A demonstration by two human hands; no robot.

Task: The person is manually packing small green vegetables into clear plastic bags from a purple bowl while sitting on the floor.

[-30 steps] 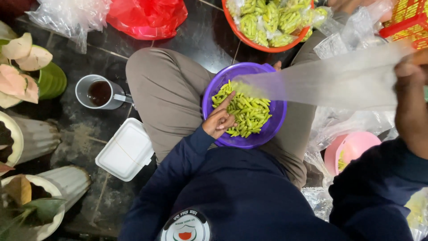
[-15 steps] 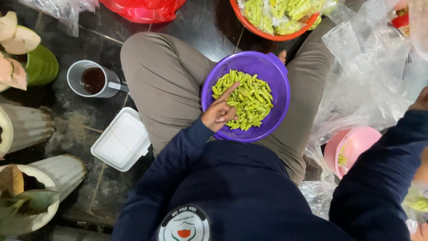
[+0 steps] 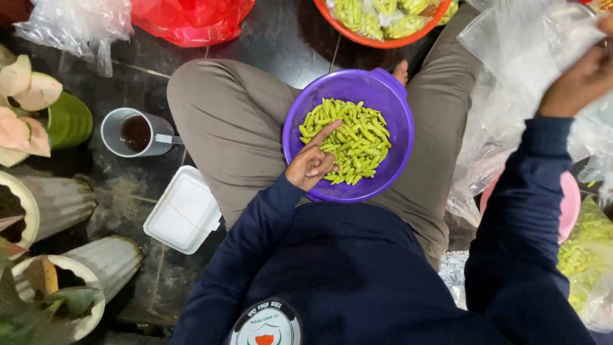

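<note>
Big clear plastic bags point(image 3: 511, 83) bunched at the right, right hand point(image 3: 578, 80) closed on one. Purple bowl point(image 3: 389, 96) sits on the lap, full of green bean pods point(image 3: 348, 140). Left hand point(image 3: 313, 163) loosely curled, index finger out, resting on the pods.

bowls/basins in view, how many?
3: round purple plastic bowl on the lap, orange plastic basin at the top edge, pink plastic bowl at right, partly hidden by the sleeve.

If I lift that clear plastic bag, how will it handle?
The clear plastic bag is thin and crumpled, so probably floppy and very light. Its glossy film may slip unless pinched, as the right hand is doing. It looks empty, so it likely sags.
</note>
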